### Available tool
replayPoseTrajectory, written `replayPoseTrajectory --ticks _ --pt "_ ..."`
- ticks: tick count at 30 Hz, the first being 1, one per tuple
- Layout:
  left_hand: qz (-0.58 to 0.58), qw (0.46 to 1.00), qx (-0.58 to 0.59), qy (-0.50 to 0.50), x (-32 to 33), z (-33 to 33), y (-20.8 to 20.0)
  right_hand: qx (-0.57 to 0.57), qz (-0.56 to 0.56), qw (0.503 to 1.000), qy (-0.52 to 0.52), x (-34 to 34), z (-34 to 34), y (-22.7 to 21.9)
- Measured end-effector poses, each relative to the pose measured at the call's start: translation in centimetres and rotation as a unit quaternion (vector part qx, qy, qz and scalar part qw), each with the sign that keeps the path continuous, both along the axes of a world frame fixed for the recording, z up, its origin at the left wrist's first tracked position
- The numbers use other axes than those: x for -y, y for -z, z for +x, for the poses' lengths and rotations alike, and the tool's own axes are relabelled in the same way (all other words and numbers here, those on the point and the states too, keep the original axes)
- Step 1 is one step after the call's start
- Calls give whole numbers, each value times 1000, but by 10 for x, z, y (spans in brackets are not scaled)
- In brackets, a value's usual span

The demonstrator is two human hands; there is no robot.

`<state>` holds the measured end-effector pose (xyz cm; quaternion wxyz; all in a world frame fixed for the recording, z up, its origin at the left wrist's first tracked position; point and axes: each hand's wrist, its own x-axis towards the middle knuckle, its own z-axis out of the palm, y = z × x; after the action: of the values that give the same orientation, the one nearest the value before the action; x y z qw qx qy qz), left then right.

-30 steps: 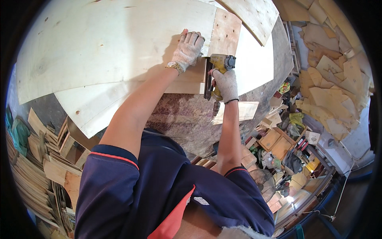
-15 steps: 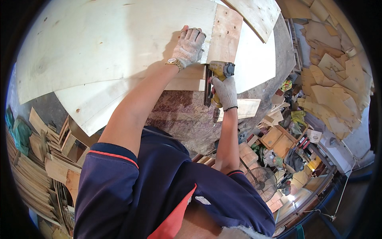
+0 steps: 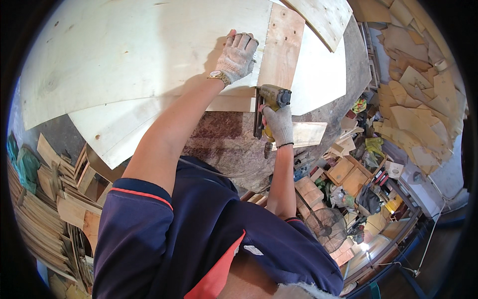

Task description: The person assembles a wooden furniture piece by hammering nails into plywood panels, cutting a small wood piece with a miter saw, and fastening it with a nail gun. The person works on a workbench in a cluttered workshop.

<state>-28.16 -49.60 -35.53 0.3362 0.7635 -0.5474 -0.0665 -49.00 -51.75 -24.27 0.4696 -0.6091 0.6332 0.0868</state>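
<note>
My left hand (image 3: 236, 58), in a fingerless-looking knit glove with a watch at the wrist, lies flat on a large pale plywood sheet (image 3: 119, 60), close to its right edge. Along that edge runs a narrower, browner plywood strip (image 3: 282, 46), with a row of small marks down the seam. A yellow and grey pneumatic staple gun (image 3: 273, 96) is gripped in my gloved right hand (image 3: 280, 124). Its nose sits at the near end of the seam; whether it touches the wood I cannot tell. Another pale sheet (image 3: 318, 74) lies underneath.
A loose board (image 3: 318, 20) rests at the far right on the sheets. One small board (image 3: 307, 134) lies on the stained worktable (image 3: 219, 134) by my right wrist. Stacked wood strips (image 3: 37, 224) stand at left; a fan (image 3: 326, 229) and a scrap pile (image 3: 418, 94) are at right.
My right hand has brought the staple gun slightly toward me along the seam, tilting it a little. My left hand stays in place on the sheet.
</note>
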Motion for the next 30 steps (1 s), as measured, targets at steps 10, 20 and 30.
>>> replayPoseTrajectory --ticks 10,20,30 --pt "-24 1000 3 -4 1 0 4 -57 -20 998 -7 -21 -1 -12" --pt "-29 999 -36 0 4 5 3 1 -187 982 -33 -64 -54 7" --pt "-124 885 -404 -197 -181 45 -27 -187 -266 946 4 -167 -117 8"
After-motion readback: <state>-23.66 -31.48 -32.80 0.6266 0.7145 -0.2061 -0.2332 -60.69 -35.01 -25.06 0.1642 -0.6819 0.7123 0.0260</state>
